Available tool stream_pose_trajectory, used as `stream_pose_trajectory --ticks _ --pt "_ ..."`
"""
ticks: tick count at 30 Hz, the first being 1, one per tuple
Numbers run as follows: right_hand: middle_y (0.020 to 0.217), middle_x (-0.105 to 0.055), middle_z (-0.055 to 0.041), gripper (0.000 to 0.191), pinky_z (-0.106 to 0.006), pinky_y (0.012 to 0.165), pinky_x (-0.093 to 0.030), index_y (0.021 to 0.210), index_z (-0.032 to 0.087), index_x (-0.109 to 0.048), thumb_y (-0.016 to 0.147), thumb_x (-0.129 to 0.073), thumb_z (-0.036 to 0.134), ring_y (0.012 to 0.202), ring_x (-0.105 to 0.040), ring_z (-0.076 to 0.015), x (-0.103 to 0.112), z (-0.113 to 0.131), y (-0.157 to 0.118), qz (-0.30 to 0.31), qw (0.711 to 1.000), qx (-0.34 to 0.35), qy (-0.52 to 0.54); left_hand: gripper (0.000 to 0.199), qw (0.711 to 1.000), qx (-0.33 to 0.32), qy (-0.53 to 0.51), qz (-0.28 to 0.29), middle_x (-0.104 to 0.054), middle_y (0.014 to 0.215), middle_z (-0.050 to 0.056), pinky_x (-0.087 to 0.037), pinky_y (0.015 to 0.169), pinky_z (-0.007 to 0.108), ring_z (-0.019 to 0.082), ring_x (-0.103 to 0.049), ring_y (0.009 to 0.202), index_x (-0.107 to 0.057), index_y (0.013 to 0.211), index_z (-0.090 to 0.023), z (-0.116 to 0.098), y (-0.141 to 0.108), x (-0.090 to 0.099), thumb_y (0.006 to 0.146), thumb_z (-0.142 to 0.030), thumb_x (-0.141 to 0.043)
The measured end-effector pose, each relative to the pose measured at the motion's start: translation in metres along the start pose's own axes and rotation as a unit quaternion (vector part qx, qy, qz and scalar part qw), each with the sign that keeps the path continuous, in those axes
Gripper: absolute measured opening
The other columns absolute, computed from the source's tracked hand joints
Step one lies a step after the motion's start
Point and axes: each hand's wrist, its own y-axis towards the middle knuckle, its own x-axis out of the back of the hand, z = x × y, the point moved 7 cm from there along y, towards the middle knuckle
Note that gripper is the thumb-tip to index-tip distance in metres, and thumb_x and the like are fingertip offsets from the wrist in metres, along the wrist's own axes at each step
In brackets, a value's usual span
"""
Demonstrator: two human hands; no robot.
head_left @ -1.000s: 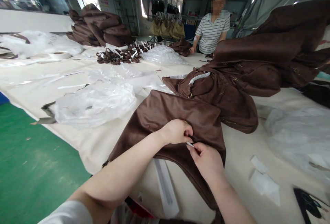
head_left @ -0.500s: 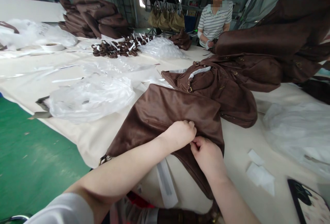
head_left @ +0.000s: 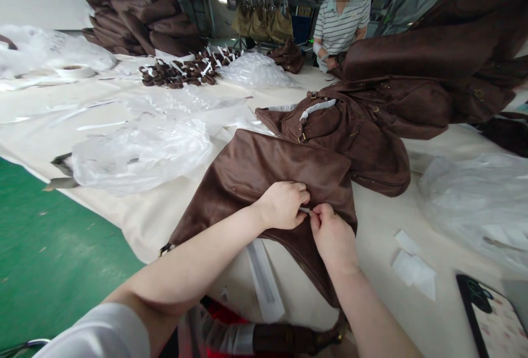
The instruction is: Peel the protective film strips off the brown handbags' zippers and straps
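A brown leather bag (head_left: 247, 160) lies flat on the table in front of me, with a zip along its upper face. Over its right half, my left hand (head_left: 284, 204) is closed, fingers curled down on the leather. Close beside it, my right hand (head_left: 333, 237) pinches one end of a small pale strip (head_left: 305, 210). The strip's other end runs under my left fingers. Whether it is attached to the bag is hidden. The bag's strap (head_left: 289, 339), partly wrapped in white film, hangs at the near edge.
More brown bags (head_left: 371, 149) are heaped behind and to the right. Clear plastic (head_left: 144, 154) lies left, more plastic (head_left: 474, 209) right. A phone (head_left: 490, 314) and paper scraps (head_left: 414, 270) lie near right. Across the table stands a person (head_left: 342, 22) in a striped shirt.
My hands have drawn slightly apart, and the pale strip now shows between them. The whole view has shifted a little, with the bag staying in place on the table.
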Motion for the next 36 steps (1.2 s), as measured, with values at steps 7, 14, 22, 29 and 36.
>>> stream_pose_trajectory --ticks 7,14,22,29,36 --pt "0.067 -0.064 0.0 0.005 -0.028 0.05 -0.027 0.084 0.021 -0.055 0.085 -0.054 0.026 0.058 -0.06 -0.0158 0.006 0.008 -0.014 0.009 1.0 0.011 0.015 0.012 0.999 0.028 0.032 -0.011 -0.057 0.09 0.006 -0.045 0.073 0.033 0.02 -0.055 0.081 -0.058 0.084 -0.017 0.0 0.0 -0.006 0.079 -0.029 -0.055" --pt "0.067 -0.064 0.0004 0.008 -0.028 0.05 -0.027 0.079 0.022 -0.055 0.086 -0.051 0.024 0.057 -0.06 -0.0165 0.009 0.018 -0.02 0.029 0.999 0.045 0.006 0.019 0.99 0.11 0.035 -0.075 -0.056 0.096 0.01 -0.045 0.079 0.039 0.026 -0.053 0.091 -0.057 0.092 -0.013 -0.003 0.004 -0.009 0.074 -0.018 -0.054" --pt "0.084 -0.065 -0.0032 0.014 -0.027 0.063 -0.041 0.095 0.02 -0.057 0.091 -0.045 0.025 0.07 -0.062 -0.0153 0.016 0.024 -0.013 -0.044 0.985 0.133 0.103 0.03 0.765 0.168 -0.601 -0.16 -0.06 0.077 0.004 -0.044 0.052 0.021 0.01 -0.055 0.06 -0.058 0.086 -0.013 0.094 -0.01 0.012 0.077 -0.042 -0.058" --pt "0.084 -0.061 -0.0043 0.018 -0.026 0.062 -0.041 0.099 0.019 -0.058 0.093 -0.041 0.016 0.074 -0.06 -0.0156 0.016 0.061 -0.008 -0.029 0.954 0.287 -0.086 0.032 0.736 0.223 -0.613 -0.182 -0.057 0.064 0.001 -0.039 0.042 0.017 0.006 -0.047 0.048 -0.058 0.073 -0.012 0.102 -0.015 -0.003 0.071 -0.043 -0.066" --pt "0.08 -0.059 -0.005 0.022 -0.028 0.053 -0.042 0.095 0.016 -0.057 0.082 -0.047 0.001 0.065 -0.059 -0.018 0.009 0.085 -0.001 0.002 0.91 0.353 -0.216 0.029 0.77 0.22 -0.573 -0.174 -0.053 0.054 -0.003 -0.037 0.042 0.017 0.006 -0.047 0.044 -0.057 0.07 -0.013 0.102 -0.014 -0.011 0.074 -0.042 -0.063"
